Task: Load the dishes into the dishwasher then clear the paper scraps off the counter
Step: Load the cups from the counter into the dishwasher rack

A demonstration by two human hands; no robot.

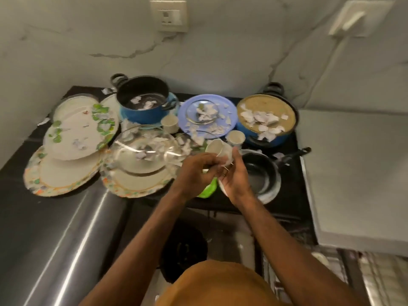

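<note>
Here, a small pale cup [216, 149] is held tipped on its side above the front of the dark worktop [294, 191], its mouth turned up and to the left. It is grasped by both hands. The right hand [234, 180] is closed round its base, thumb raised beside it. The left hand [196, 171] is curled with its fingertips under the rim. Something white is pressed between the two grips, but whether it is paper cannot be told.

Paper scraps [261, 120] are strewn over nearly every dish. At the back left a blue pot [143, 111] with a black inside is seen, scraps lying in it. To its right a blue plate [229, 107] carries a small glass lid [202, 112] and more scraps. Further right a second blue pan [268, 138] with a beige inside is heaped with them. Two more cups are stood upright, one [170, 123] between the blue pot and the blue plate, the other [235, 138] just behind the held cup.

On the left, flowered plates [81, 133] are stacked overlapping. Beside them a large glass lid [143, 151] rests on another patterned plate [136, 184]. A black saucepan [260, 173] is set just right of the hands, and a green object [208, 188] is partly hidden beneath them.
</note>
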